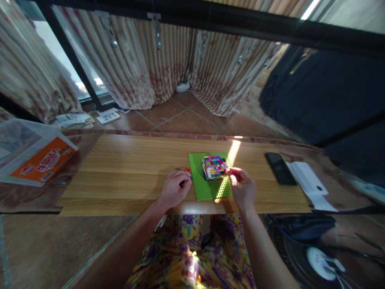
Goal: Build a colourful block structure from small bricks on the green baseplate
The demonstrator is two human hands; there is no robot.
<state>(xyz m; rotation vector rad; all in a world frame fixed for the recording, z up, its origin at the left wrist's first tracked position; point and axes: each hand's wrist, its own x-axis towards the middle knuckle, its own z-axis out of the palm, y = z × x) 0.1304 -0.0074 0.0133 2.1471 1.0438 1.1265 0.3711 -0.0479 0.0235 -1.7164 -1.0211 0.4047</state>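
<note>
On the wooden board lies a green studded baseplate (204,192), bearing a block of many-coloured toy bricks (215,166) built up near its back half. My right hand (243,186) is at the plate's right edge, thumb and fingers pinched on a small red brick (229,171) close against the right side of the block. Beside the plate's left edge, my left hand (175,188) curls round several small loose bricks (183,183), red and dark ones showing between the fingers. Its palm is hidden.
A black phone (280,168) lies on the right of the wooden board (126,172), near a white box (308,180). At the far left stands a clear plastic tub (24,136) with an orange label. A sunlight strip crosses the plate. Curtains (168,64) hang beyond.
</note>
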